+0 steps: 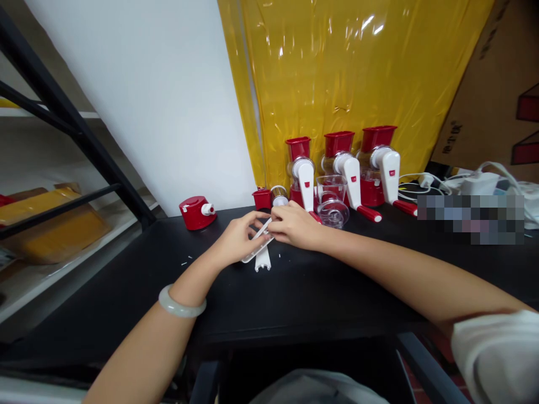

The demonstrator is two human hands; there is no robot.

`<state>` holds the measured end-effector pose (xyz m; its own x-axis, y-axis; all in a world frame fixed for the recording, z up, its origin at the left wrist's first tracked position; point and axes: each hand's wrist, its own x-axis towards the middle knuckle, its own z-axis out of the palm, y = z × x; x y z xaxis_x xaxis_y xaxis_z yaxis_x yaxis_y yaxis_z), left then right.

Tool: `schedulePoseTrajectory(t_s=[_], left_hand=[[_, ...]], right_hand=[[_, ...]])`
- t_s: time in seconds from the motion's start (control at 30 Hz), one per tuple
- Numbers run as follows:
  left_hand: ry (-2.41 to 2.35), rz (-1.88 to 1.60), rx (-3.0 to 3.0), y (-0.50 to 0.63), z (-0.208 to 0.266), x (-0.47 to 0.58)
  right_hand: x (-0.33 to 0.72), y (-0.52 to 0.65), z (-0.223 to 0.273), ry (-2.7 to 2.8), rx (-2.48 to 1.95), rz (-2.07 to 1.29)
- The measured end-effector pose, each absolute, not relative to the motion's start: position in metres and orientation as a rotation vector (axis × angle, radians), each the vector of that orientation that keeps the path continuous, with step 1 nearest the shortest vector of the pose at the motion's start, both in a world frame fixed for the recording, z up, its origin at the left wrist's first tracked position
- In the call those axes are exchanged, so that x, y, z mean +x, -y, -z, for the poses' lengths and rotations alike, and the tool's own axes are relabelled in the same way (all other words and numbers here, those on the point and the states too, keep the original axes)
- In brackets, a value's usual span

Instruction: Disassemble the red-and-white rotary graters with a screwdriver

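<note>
My left hand (pixel 242 238) is closed on a long white plastic shell (pixel 257 250), thumb on the near side and fingers on the far side. It looks like a crank-arm half of a rotary grater. My right hand (pixel 295 225) bends over the shell's far end with its fingers pinched; whatever small part is at the fingertips is hidden. Below the shell, a flat white plastic piece (pixel 263 260) with a notched end lies on the black table. Beyond my hands are a small red hopper (pixel 261 198) and a metal grater drum (pixel 279 196).
Three red-and-white rotary graters (pixel 303 174) stand along the back, with clear plastic cups (pixel 332 207) in front. A red base (pixel 197 213) sits at the left. Tiny white bits (pixel 184 264) lie on the black table (pixel 320 292). White cables (pixel 435 182) crowd the right; a shelf frame (pixel 80 129) rises left.
</note>
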<state>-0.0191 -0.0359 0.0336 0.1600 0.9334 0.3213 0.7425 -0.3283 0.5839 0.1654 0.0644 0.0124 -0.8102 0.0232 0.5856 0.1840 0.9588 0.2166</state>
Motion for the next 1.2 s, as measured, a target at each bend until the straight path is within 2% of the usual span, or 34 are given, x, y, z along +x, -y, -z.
schedulePoseTrajectory(t_s=[0.73, 1.2], left_hand=[[-1.651, -0.95, 2.135, 0.0327, -0.029, -0.0212], [-1.63, -0.914, 2.138, 0.0332, -0.0294, -0.0213]], right_hand=[[0.1617, -0.0662, -0.0056, 2.439, -0.147, 0.44], [0.1616, -0.0658, -0.0043, 2.456, -0.165, 0.36]])
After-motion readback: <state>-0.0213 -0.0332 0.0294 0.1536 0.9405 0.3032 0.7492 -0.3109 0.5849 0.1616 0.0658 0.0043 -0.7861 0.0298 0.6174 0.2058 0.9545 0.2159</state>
